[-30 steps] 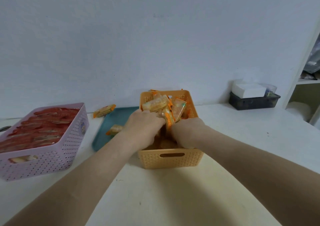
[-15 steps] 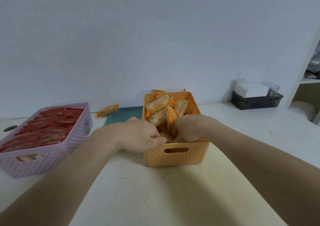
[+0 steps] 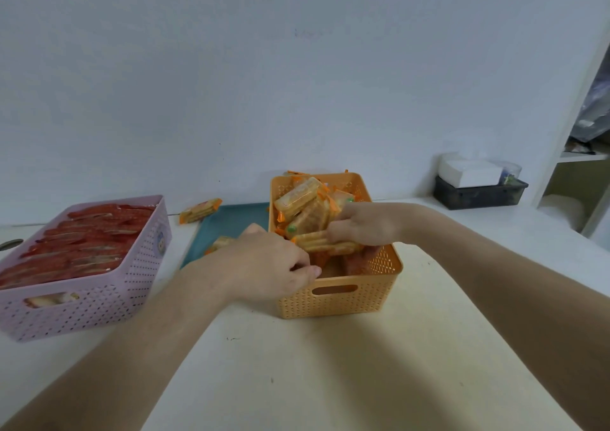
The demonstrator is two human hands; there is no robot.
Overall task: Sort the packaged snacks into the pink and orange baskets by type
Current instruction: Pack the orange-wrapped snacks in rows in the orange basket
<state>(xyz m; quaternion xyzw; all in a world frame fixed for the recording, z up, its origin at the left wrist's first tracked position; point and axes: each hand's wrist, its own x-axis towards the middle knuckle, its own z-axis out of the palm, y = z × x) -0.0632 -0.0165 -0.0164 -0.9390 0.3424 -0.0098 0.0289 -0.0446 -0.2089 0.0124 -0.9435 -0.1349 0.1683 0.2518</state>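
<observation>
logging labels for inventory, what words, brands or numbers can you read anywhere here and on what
No text can be read in this view.
Orange-wrapped snack packs in the orange basket: print too blurred to read.
Red packs in the pink basket: no legible print.
Small round sticker on the pink basket's side: a blurred picture, unreadable.
Loose pack by the wall: too small to read.
White box in the dark tray: no marking visible.

plain pale wall [image 3: 297, 83], white table [image 3: 330, 364], white shelf unit [image 3: 574, 153] at right
</observation>
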